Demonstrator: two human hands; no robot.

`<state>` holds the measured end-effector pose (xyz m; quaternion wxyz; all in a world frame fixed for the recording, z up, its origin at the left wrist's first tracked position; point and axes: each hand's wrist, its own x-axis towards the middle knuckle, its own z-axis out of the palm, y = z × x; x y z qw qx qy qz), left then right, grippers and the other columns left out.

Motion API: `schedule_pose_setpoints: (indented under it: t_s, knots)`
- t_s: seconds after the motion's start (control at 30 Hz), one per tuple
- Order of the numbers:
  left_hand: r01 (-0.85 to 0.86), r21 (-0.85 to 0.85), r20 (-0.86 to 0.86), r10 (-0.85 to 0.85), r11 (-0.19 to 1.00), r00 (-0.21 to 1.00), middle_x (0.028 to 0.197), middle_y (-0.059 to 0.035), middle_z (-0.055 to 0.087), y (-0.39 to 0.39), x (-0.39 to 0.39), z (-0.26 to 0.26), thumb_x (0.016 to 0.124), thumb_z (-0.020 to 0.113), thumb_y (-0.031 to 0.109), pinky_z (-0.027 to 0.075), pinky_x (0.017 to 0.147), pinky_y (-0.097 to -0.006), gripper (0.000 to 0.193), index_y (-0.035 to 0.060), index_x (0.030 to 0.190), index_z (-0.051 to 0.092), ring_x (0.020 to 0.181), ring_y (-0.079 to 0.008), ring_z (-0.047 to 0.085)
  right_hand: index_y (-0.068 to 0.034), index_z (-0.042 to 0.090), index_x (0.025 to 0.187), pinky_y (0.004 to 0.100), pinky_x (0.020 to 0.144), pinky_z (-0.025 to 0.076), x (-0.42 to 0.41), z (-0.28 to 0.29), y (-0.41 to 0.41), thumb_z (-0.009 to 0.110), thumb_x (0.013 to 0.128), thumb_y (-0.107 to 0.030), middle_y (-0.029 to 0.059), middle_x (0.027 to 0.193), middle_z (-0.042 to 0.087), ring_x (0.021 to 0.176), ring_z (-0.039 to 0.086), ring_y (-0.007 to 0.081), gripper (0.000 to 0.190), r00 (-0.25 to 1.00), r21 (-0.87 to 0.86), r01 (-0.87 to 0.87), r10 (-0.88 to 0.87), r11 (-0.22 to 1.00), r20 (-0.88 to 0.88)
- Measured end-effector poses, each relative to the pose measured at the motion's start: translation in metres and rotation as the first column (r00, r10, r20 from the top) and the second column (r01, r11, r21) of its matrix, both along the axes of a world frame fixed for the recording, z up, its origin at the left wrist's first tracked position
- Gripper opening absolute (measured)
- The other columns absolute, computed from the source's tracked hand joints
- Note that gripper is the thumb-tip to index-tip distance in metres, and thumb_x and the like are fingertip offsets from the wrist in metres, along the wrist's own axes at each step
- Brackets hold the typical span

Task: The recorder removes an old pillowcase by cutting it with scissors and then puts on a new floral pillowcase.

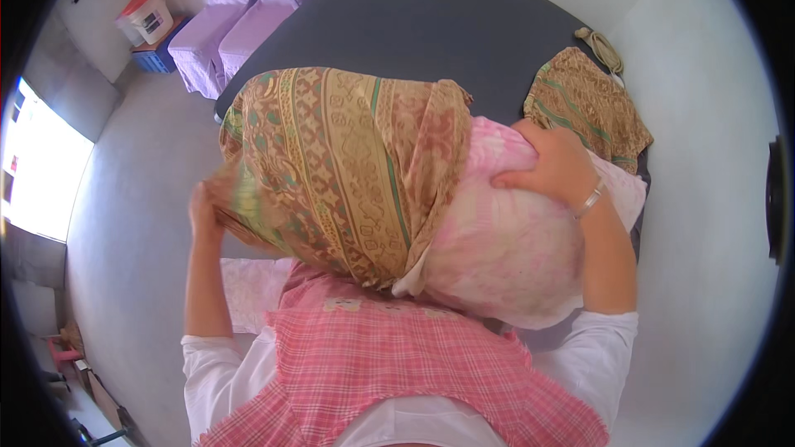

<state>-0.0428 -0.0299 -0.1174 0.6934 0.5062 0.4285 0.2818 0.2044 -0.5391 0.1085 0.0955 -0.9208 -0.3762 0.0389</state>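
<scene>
A pink and white pillow (509,242) lies before me, its left part inside a brown, gold and green patterned pillowcase (348,167). My left hand (208,208) grips the gathered far-left end of the pillowcase; its fingers are partly blurred. My right hand (546,164), with a silver bracelet at the wrist, grips the bare top side of the pillow, thumb and fingers pressing into the fabric. The pillowcase's edge crosses the pillow just left of that hand. Beyond my right hand, another piece in similar patterned fabric (584,105) lies on the dark bed.
A bed with a dark grey cover (435,18) stands ahead against pale walls. A coiled cord (602,53) lies at its right edge. Purple covered chairs (211,31) and a white bucket with a red rim (151,15) stand back left. Pink patterned fabric (251,292) shows beside my lap.
</scene>
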Motion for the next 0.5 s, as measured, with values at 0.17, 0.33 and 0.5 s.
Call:
schedule_pose_setpoints:
  t_s: [0.17,0.33,0.5]
  knots:
    - [0.117,0.892,-0.292,0.359,0.436,0.886,0.091,-0.0236,0.06,0.076,-0.013,0.041,0.097,0.041,0.034,0.043,0.078,-0.0431,0.042,-0.0046,0.097,0.057,0.088,-0.0384,0.057,-0.006,0.066,0.093,0.034,0.068,0.049,-0.029,0.01,-0.036,0.084,0.058,-0.038,0.0139,0.078,0.064,0.072,0.064,0.0277,0.051,0.998,0.354,0.008,-0.033,0.935,0.062]
    - [0.097,0.926,-0.253,0.408,0.364,0.877,0.099,-0.0214,0.062,0.103,0.022,0.095,0.097,0.04,0.035,0.043,0.077,-0.0446,0.038,0.0017,0.101,0.057,0.091,-0.0424,0.057,-0.003,0.065,0.091,0.0314,0.067,0.048,-0.05,0.012,-0.06,0.087,0.055,-0.031,0.0117,0.078,0.063,0.07,0.062,0.0261,0.05,0.999,0.364,0.035,-0.033,0.931,-0.011]
    - [0.282,0.907,-0.404,0.459,0.313,0.792,0.103,-0.0188,0.063,0.145,0.041,0.107,0.097,0.041,0.036,0.045,0.081,-0.043,0.035,0.0059,0.102,0.059,0.094,-0.0397,0.059,-0.003,0.066,0.09,0.0317,0.066,0.048,-0.067,0.004,-0.068,0.088,0.055,-0.03,0.0108,0.075,0.062,0.067,0.059,0.0265,0.05,0.997,0.42,-0.054,0.026,0.906,0.072]
